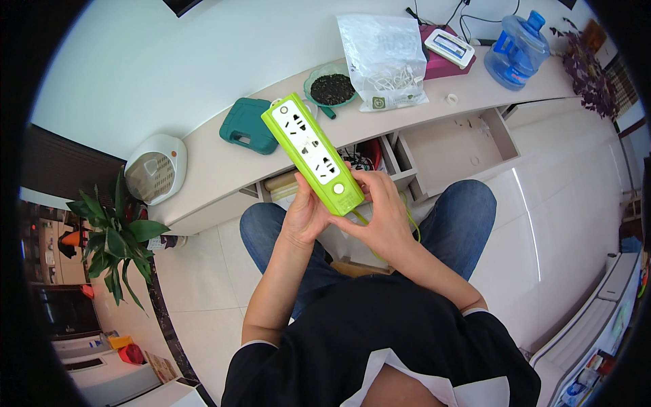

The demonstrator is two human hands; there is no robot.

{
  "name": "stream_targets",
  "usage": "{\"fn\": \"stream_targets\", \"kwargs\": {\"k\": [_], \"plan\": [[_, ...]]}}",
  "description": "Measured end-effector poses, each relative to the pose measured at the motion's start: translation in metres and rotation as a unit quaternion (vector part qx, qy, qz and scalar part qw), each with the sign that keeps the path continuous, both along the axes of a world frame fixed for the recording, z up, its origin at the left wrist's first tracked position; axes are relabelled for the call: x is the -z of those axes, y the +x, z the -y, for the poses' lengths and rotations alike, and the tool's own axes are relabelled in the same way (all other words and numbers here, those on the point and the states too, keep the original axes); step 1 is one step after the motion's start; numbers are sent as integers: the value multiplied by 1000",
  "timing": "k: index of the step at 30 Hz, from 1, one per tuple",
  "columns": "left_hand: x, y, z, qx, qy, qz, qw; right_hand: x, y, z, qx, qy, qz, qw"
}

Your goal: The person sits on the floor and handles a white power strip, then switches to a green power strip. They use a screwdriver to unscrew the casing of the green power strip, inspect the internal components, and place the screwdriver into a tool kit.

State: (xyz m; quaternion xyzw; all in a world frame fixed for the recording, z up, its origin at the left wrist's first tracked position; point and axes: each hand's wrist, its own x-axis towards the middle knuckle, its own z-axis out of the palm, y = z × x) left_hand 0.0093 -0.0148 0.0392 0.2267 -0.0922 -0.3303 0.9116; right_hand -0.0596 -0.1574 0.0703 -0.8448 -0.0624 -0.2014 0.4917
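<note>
A lime-green power strip (277,121) with a white socket face is held up in front of me, slanting from upper left to lower right. My left hand (305,216) grips its lower left side, thumb along the edge. My right hand (381,211) closes on the lower right end, by a round white button. From beneath that end a yellow-green cord (414,224) hangs toward my knees. Behind the strip lies a teal plastic case (247,127) on the cabinet top, partly covered by it.
On the long white cabinet (203,178) stand a bowl of dark seeds (332,89), a plastic bag (381,54) with white cable and a blue water bottle (517,51). Pulled-out drawers, including a shallow drawer (451,146), face my knees. A leafy plant (119,241) stands at left.
</note>
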Motion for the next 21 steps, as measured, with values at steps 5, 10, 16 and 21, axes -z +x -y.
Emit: {"fn": "stream_targets", "kwargs": {"k": [5,10,16,21], "plan": [[-1,-1,-2,-16,18,-7,1000,0,0,0,-7,-8,-19,1000],[-5,-1,-2,-25,68,-16,997,8,1,1,-11,1,-55,998],[-5,0,-2,-25,99,-1,995,14,4,0,-9,15,-69,998],[-9,-1,3,-83,209,26,974,22,6,2,-64,175,-133,974]]}}
